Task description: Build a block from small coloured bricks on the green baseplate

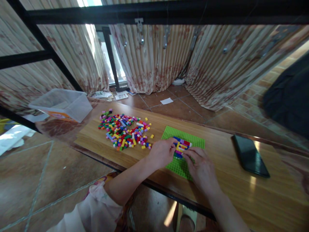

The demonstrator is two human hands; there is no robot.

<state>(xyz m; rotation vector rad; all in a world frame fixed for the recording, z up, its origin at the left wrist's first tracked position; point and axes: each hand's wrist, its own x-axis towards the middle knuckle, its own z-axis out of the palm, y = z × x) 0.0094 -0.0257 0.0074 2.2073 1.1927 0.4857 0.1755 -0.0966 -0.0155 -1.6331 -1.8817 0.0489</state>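
Your fingers cover the left side and the bottom right corner of the brick patch (181,148), so some of its small bricks are hidden; the tips of your left hand (162,153) are tucked out of sight; the dark thing (289,96) at the far right is cut off by the edge, and so is the foot (187,224) down at the bottom; the bricks in the patch seem to sit in rows, though they are too small to count.

The patch is on the green board (198,140), right between your 2 hands; the loose brick pile (125,130) is on the wooden top (217,141), to the left of the board; the black phone (251,156) lies well off to the right of your right hand (202,167).

Your left hand is bent in, with its fingers curled at the patch's left side; your right hand reaches up from below, its thumb and first finger close together by the bottom right corner; you can't tell if either hand pinches a brick.
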